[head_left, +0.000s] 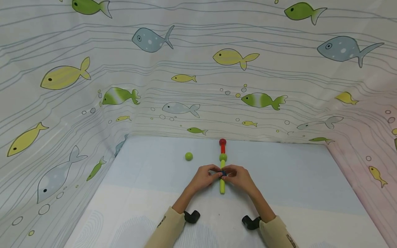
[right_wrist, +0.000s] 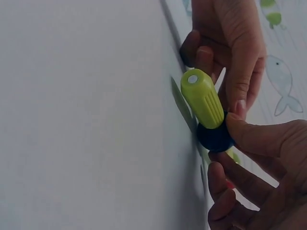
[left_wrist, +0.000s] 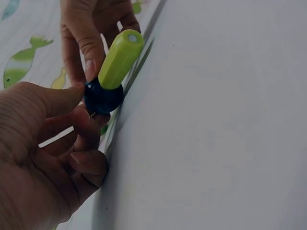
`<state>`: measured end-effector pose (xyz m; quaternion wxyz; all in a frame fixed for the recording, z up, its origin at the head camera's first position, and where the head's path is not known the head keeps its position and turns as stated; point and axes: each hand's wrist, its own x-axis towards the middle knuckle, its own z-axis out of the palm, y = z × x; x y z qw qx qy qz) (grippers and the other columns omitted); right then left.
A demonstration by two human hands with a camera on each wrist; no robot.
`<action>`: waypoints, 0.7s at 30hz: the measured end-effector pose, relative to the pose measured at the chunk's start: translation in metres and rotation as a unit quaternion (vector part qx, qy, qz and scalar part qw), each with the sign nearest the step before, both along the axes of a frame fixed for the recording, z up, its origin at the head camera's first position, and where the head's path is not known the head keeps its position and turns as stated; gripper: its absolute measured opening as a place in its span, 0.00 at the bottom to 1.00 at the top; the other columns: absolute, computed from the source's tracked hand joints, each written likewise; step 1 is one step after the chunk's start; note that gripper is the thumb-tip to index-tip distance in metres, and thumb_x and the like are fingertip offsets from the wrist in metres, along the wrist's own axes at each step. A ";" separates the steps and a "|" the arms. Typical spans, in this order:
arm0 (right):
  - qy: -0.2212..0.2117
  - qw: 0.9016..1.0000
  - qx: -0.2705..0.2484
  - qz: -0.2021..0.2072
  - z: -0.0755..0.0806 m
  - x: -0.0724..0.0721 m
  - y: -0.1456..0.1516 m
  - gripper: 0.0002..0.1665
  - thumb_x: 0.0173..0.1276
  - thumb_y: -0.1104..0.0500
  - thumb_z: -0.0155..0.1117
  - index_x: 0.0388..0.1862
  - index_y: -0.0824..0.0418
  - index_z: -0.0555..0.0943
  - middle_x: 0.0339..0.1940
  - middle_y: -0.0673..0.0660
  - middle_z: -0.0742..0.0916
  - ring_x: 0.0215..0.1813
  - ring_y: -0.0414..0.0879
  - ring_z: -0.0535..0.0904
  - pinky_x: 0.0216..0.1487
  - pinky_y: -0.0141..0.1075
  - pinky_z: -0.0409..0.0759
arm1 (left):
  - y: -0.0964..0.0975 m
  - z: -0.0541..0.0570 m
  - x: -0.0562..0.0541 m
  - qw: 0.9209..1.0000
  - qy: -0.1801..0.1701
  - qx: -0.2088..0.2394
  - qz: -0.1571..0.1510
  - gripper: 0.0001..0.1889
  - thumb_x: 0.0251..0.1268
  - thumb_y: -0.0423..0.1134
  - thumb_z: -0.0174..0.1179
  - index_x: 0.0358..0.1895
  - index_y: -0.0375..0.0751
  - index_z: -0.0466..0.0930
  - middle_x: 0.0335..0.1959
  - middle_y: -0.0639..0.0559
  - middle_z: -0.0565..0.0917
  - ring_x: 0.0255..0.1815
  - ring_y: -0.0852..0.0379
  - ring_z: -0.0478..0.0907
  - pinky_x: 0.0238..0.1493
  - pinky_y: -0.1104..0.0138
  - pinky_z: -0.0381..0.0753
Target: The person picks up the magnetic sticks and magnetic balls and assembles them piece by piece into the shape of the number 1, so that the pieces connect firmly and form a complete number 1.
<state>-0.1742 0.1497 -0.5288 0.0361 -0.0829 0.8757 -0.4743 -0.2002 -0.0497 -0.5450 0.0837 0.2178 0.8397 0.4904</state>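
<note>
A line of toy magnetic pieces lies on the table, pointing away from me. Its far end is a red ball (head_left: 222, 142), followed by a red rod (head_left: 222, 148), a green ball (head_left: 223, 157) and a yellow-green rod (head_left: 222, 164). Closer in comes a dark blue ball (left_wrist: 103, 99), and a second yellow-green rod (head_left: 222, 187) sticks out from it toward me, a small metal disc on its end. From the left, my left hand (head_left: 204, 176) pinches the blue ball between thumb and fingers. My right hand (head_left: 239, 177) pinches that ball from the other side.
A loose green ball (head_left: 189, 156) sits on the table (head_left: 149, 165), left of the line. Fish-patterned cloth (head_left: 204, 93) rises behind the table and along both sides. Black wrist devices (head_left: 192, 217) show near both sleeves.
</note>
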 end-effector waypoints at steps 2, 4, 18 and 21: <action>-0.006 1.000 -0.006 -0.001 -0.001 0.000 0.000 0.17 0.60 0.60 0.75 0.49 0.56 0.86 0.42 0.52 0.88 0.40 0.45 0.82 0.43 0.42 0.80 | -0.001 0.000 0.000 1.000 -0.002 0.002 0.000 0.11 0.70 0.45 0.62 0.49 0.45 0.84 0.44 0.56 0.85 0.24 0.61 0.75 0.25 0.70 0.74; -0.012 1.000 -0.010 -0.001 -0.002 -0.001 0.001 0.17 0.59 0.60 0.76 0.49 0.55 0.86 0.42 0.51 0.88 0.40 0.44 0.82 0.44 0.42 0.80 | -0.002 0.000 0.000 1.000 -0.004 0.001 0.001 0.12 0.70 0.45 0.62 0.50 0.45 0.83 0.44 0.56 0.85 0.21 0.62 0.74 0.23 0.70 0.74; -0.040 0.999 -0.004 -0.016 0.000 -0.003 -0.001 0.17 0.59 0.59 0.75 0.49 0.56 0.85 0.42 0.51 0.87 0.41 0.45 0.81 0.44 0.42 0.80 | -0.036 0.019 -0.008 0.997 -0.006 0.004 0.076 0.21 0.64 0.49 0.67 0.52 0.38 0.80 0.45 0.54 0.82 0.24 0.57 0.77 0.26 0.67 0.78; -0.047 0.999 -0.006 -0.017 -0.001 -0.004 -0.001 0.17 0.60 0.59 0.75 0.48 0.55 0.85 0.42 0.51 0.87 0.41 0.45 0.81 0.45 0.42 0.80 | -0.047 0.023 -0.013 0.994 0.001 0.015 0.109 0.23 0.62 0.50 0.69 0.52 0.36 0.80 0.44 0.51 0.82 0.20 0.58 0.76 0.24 0.67 0.77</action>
